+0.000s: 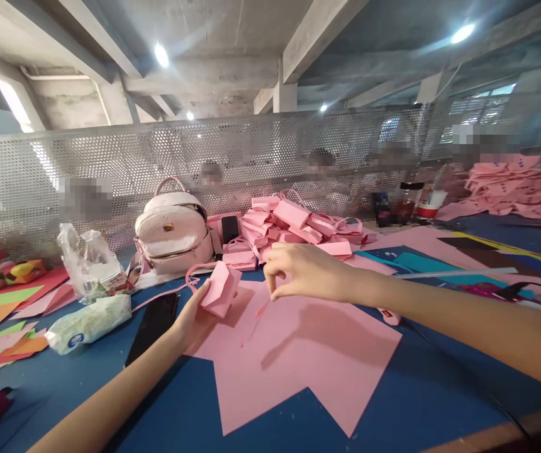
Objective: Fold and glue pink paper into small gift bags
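- Pink, card-like and folded, the small box (222, 289) sat in my left grip (192, 319), raised left of the scene's middle, with a looped strip (198, 268) rising from its far left side.
- My left fingers were wrapped around its left side and underside, so that grip was narrowed to the box's width.
- My right grip (306, 270) was closed to a pinch, fingertips together on a thin reddish strand (261, 309) that hung down, apart from the box and to its right.
- Below both hands a large pink sheet (308, 355) lay flat on the blue counter (167, 418), its near edge cut in a deep notch and my right arm's shadow across it.
- Just left of my left wrist lay a black flat slab (150, 330), and left of that a crinkled plastic packet (90, 322).
- On the far side I had a heap of folded pink pieces (294, 217), with a pale backpack (172, 228) to its left.
- Teal sheets (419, 263) lay farther right.
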`<state>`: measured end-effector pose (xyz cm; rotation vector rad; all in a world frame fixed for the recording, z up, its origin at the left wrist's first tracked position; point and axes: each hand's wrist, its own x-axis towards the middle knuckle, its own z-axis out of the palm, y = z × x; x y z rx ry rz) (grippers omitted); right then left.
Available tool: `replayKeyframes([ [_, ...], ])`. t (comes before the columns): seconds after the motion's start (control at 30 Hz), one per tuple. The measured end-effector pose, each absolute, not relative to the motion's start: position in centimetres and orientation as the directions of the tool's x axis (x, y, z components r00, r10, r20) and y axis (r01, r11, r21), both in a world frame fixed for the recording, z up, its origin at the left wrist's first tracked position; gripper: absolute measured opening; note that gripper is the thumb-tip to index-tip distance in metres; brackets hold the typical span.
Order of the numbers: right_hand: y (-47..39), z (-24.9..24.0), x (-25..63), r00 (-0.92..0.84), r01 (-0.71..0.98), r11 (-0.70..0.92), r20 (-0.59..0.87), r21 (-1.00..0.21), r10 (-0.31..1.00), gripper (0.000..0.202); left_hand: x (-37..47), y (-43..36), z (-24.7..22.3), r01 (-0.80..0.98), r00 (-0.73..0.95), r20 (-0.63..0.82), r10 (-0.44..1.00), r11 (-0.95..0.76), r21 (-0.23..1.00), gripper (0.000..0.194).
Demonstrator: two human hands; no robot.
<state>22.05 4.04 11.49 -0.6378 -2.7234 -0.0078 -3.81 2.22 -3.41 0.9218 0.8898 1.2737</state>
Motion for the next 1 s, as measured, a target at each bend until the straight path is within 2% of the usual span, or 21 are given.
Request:
replayKeyframes([
  [0.2, 5.3, 11.9, 18.8, -0.863, 0.438, 0.888, 0.211, -0.138, 0.458, 0.011, -3.4, 1.6, -4.1, -0.493, 0.234, -0.06, 0.97, 0.171, 0.853, 0.061],
  [0.3, 5.8, 11.8, 17.8, -0.872, 0.442, 0.885, 0.161, -0.148, 0.463, 0.012, -3.6, 1.5, -4.2, -0.516, 0.263, -0.04, 0.964, 0.175, 0.838, 0.07],
  [0.47, 5.8, 11.8, 17.9, -0.866, 0.456, 0.877, 0.149, -0.155, 0.477, 0.009, -3.3, 1.0, -4.1, -0.543, 0.309, 0.101, 0.946, 0.088, 0.835, 0.088],
  [0.53, 5.4, 12.0, 18.5, -0.859, 0.472, 0.866, 0.136, -0.166, 0.494, 0.008, -3.0, 0.8, -4.1, -0.543, 0.35, 0.152, 0.924, 0.068, 0.837, 0.09],
  [0.63, 4.7, 12.2, 19.4, -0.838, 0.511, 0.834, 0.097, -0.206, 0.537, 0.006, -2.9, 0.9, -4.2, -0.538, 0.385, 0.134, 0.913, 0.104, 0.836, 0.078],
  [0.77, 4.5, 12.0, 20.4, -0.822, 0.536, 0.813, 0.079, -0.226, 0.564, 0.006, -3.1, 1.2, -4.5, -0.564, 0.353, 0.1, 0.93, 0.126, 0.816, 0.058],
  [1.0, 4.6, 11.6, 20.8, -0.815, 0.547, 0.804, 0.071, -0.232, 0.575, 0.006, -4.2, 1.7, -5.2, -0.615, 0.332, 0.046, 0.942, 0.179, 0.768, 0.043],
])
